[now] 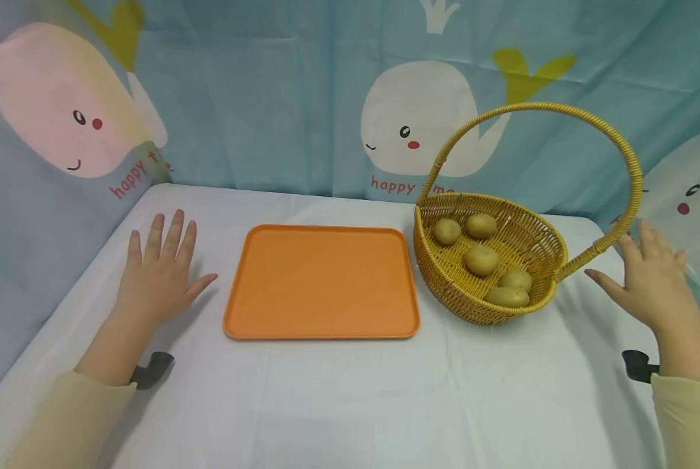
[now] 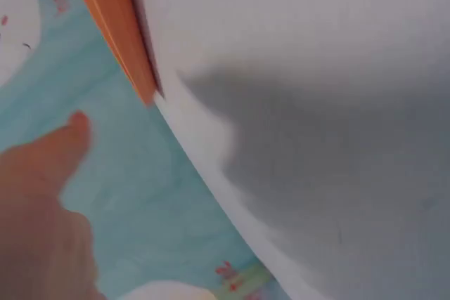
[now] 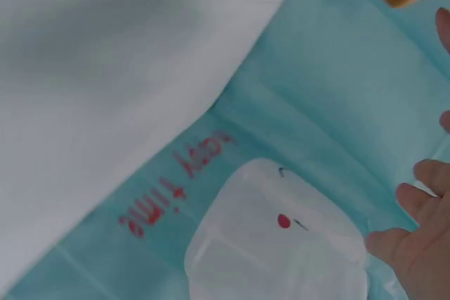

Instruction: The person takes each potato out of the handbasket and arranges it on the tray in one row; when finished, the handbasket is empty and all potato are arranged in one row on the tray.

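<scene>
My left hand [image 1: 159,277] is spread with straight fingers over the left part of the table, holding nothing. Nearest to it lies an orange rectangular tray [image 1: 323,283] with nothing on it. On the far right my right hand [image 1: 655,286] is spread as well, with nothing in it, just beside the handle of a yellow wicker basket [image 1: 452,296]. Several potatoes [image 1: 481,259] lie inside the basket. The left wrist view shows part of the left hand [image 2: 42,201] and a corner of the tray [image 2: 116,26]. Fingers of the right hand [image 3: 425,237] show in the right wrist view.
A white cloth [image 1: 350,404] covers the table. Behind it hangs a blue curtain [image 1: 256,98] printed with whales. The basket's tall arched handle [image 1: 634,176] rises and leans to the right. Black wrist mounts [image 1: 153,370] show at both sleeves.
</scene>
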`<action>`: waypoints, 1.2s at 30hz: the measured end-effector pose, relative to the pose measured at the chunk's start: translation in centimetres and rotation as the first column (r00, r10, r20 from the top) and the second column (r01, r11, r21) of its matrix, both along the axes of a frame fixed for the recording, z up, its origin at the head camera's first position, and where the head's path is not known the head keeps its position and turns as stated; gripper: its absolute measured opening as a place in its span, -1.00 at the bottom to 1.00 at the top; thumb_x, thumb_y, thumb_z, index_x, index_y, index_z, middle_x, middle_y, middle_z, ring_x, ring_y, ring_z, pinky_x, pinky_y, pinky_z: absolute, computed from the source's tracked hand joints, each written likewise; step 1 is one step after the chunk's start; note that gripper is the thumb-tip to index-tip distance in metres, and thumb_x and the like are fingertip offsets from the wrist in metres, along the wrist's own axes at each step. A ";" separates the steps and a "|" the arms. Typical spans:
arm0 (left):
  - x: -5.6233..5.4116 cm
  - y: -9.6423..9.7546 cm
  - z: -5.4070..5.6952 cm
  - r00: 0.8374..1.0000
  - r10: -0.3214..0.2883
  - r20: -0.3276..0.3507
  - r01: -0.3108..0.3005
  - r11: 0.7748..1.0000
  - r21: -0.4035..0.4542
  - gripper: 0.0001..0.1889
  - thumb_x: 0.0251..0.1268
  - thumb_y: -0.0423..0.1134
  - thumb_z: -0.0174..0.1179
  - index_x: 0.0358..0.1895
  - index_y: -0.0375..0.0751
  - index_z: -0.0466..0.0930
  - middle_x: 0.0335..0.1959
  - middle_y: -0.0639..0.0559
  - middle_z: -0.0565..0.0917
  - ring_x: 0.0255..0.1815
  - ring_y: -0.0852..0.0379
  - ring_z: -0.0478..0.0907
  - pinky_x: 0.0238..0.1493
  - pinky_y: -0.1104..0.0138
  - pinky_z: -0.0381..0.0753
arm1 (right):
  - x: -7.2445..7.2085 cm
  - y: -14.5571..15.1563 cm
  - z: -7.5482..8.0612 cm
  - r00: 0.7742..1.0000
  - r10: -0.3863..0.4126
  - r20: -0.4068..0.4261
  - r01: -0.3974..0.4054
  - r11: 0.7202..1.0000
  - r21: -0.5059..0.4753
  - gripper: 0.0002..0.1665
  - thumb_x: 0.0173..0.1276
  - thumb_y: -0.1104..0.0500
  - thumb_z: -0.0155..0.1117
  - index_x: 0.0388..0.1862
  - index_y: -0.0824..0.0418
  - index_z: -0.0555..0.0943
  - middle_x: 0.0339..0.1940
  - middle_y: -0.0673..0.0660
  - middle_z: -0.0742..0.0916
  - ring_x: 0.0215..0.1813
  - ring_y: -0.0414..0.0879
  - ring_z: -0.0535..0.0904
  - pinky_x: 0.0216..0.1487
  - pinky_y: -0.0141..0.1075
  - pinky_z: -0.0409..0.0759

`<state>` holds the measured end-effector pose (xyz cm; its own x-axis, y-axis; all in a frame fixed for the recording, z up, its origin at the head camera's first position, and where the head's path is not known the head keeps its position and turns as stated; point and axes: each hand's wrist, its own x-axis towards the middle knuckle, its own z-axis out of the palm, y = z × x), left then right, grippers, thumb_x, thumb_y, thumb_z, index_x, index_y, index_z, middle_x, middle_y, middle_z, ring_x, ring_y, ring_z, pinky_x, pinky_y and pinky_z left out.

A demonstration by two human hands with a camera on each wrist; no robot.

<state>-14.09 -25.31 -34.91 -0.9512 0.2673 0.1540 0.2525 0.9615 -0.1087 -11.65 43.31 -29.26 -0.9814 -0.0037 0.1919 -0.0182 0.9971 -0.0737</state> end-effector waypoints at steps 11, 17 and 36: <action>2.0 2.4 -1.5 0.984 -0.093 0.149 0.075 0.989 0.124 -0.17 0.30 -0.11 0.10 0.39 -0.62 -0.12 0.44 -0.50 -0.15 0.44 -0.38 -0.20 0.28 -0.31 -0.25 | 3.4 -5.2 2.6 0.931 -0.191 -0.312 -0.039 0.795 -0.605 -0.27 0.40 0.30 0.08 0.50 0.08 0.10 0.49 0.05 0.19 0.48 -0.17 0.07 0.41 -0.36 0.01; 2.8 2.8 -1.7 0.963 -0.117 0.244 0.075 0.982 0.174 -0.23 0.36 -0.15 0.02 0.40 -0.59 -0.12 0.44 -0.48 -0.15 0.45 -0.38 -0.22 0.27 -0.33 -0.25 | 4.4 -8.2 3.9 0.848 -0.152 -0.507 -0.278 0.688 -0.670 -0.39 0.31 0.51 0.08 0.33 0.25 0.36 0.29 0.10 0.47 0.29 -0.11 0.38 0.20 -0.53 0.33; 2.9 3.8 -2.0 0.942 -0.118 0.313 0.061 0.981 0.185 -0.31 0.42 -0.10 -0.04 0.42 -0.49 -0.01 0.45 -0.44 -0.11 0.45 -0.36 -0.24 0.27 -0.31 -0.28 | 1.2 -10.7 1.1 0.948 0.298 0.111 -0.202 0.834 -0.513 -0.54 0.29 0.14 0.30 0.14 0.29 0.54 0.07 0.24 0.64 0.06 0.05 0.59 -0.16 -0.64 0.42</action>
<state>-11.18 -21.53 -36.94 -0.9306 0.3506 -0.1052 0.3328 0.9300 0.1562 -10.43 32.64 -28.19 -0.9769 -0.2062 0.0566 -0.2007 0.7925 -0.5759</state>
